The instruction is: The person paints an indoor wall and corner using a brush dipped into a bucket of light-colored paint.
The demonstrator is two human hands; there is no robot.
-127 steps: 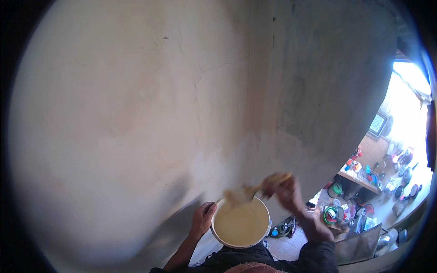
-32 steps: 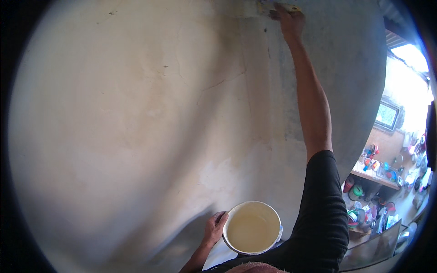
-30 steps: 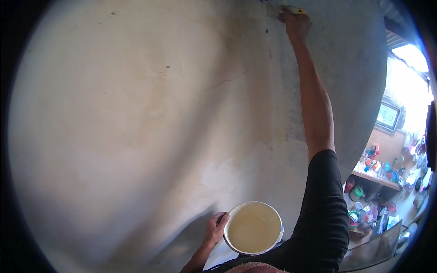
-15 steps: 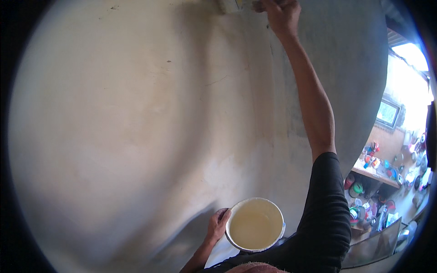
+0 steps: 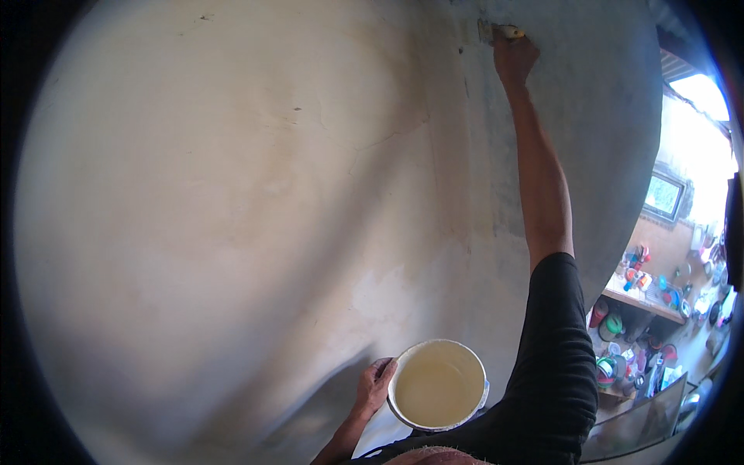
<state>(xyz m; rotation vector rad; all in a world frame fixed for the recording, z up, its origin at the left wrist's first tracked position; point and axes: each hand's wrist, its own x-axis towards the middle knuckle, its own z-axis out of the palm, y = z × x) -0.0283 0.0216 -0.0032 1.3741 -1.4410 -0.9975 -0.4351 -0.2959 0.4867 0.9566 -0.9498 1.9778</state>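
the right hand (image 5: 514, 60) is stretched high up the wall (image 5: 232, 232), fingers closed around a brush (image 5: 496, 32) whose bristles press on the plaster near the top edge of the view. the left hand (image 5: 374, 385) sits low, fingers curled over the rim of a white bucket (image 5: 436, 385) — it holds pale yellow paint, close to the chest. a bench (image 5: 643, 304) with small colourful things stands far off at the right — well apart from both hands.

right hand (image 5: 514, 56) back right along the wall top, brush (image 5: 496, 32) off the pale streak
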